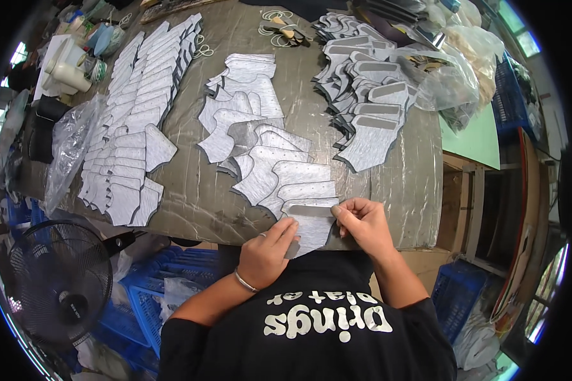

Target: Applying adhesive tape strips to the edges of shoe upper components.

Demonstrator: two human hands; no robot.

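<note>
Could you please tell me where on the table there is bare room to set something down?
Bare table shows between the left rows and middle row of grey pieces, between that row and the right pile, and right of the right hand, toward the near corner. The far right is crowded with plastic bags.

I see two lines of big white lettering [329, 322] on the black shirt [311, 357]; the near-left fan [60, 279] bears pale print [76, 310] too small to read.
</note>
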